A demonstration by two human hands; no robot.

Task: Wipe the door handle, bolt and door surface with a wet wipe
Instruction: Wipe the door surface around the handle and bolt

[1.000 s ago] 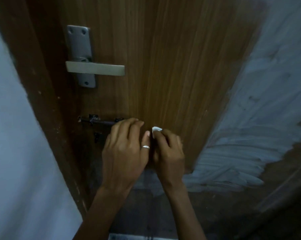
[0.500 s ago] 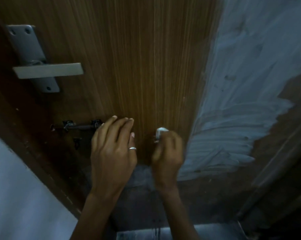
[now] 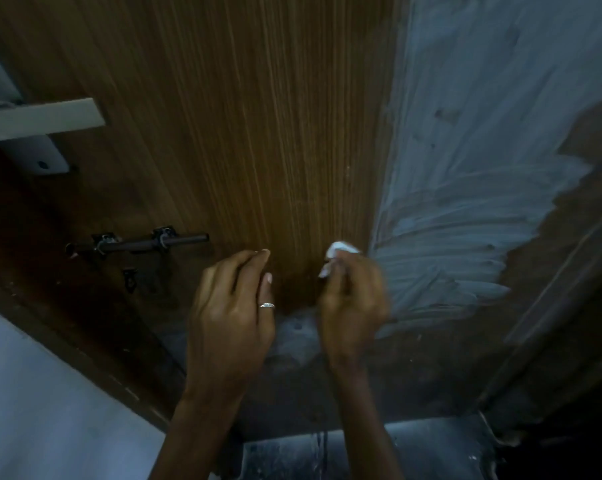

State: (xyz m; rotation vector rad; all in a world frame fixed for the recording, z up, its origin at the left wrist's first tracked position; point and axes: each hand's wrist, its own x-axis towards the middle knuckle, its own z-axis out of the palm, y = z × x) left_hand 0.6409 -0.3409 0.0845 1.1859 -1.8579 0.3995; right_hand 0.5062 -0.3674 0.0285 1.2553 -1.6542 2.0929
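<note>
Right hand: the right hand (image 3: 353, 299) was clenched around a small crumpled white wet wipe (image 3: 339, 252), a tuft of it showing above the fingers, held close to the door near its right edge; contact could not be told.
Left hand: the left hand (image 3: 232, 313), with a thin silver ring (image 3: 267, 305) on one finger, was loosely curled and held nothing, hanging just in front of the door.
Door surface: the brown wood-grain door (image 3: 240, 116) showed no clear damp streak, so what had been wiped could not be judged.
Handle: the flat grey metal lever handle (image 3: 39, 117) sat at the upper left, well apart from the wipe.
Bolt: the dark metal sliding bolt (image 3: 136, 242) lay to the left of the left hand, near but not touched.
Progress: judged early or midway; handle and bolt seemed to remain, and most of the panel too.
Count: two hands, one wipe, one handle, one bolt, one ring, one door.
Surround: a grey-blue wall with rough brush strokes (image 3: 465, 168) stood just right of the door.
</note>
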